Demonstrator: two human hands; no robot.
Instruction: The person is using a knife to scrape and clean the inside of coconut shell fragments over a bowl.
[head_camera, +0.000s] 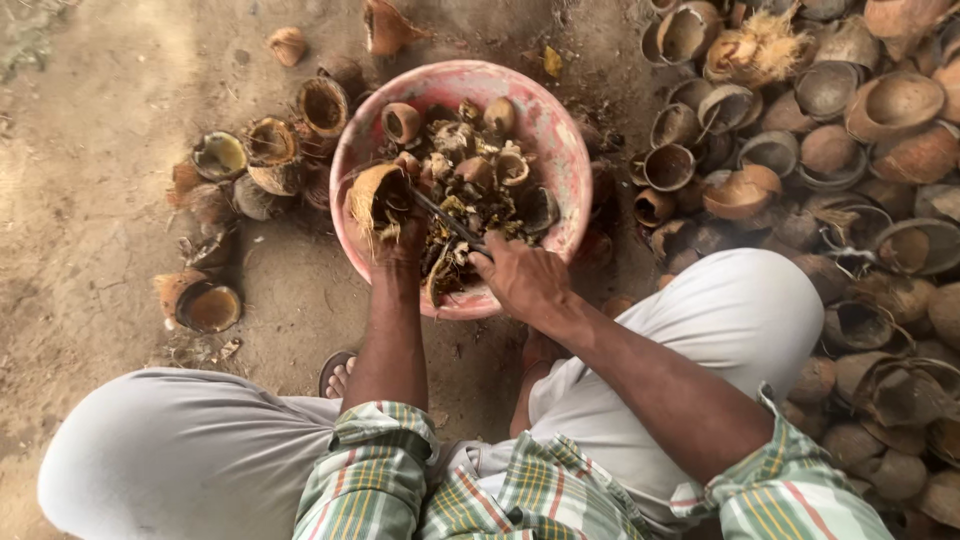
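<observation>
Husk (378, 197) gripped in left hand (398, 232) over basin (560, 150); right hand (522, 277) clenched on blade (445, 218), apparently angled up-left into husk's open face.

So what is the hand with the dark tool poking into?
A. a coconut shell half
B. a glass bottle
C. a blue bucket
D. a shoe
A: the right hand drives the dark tool into a fibrous coconut shell half that the left hand holds over the pink basin.
</observation>
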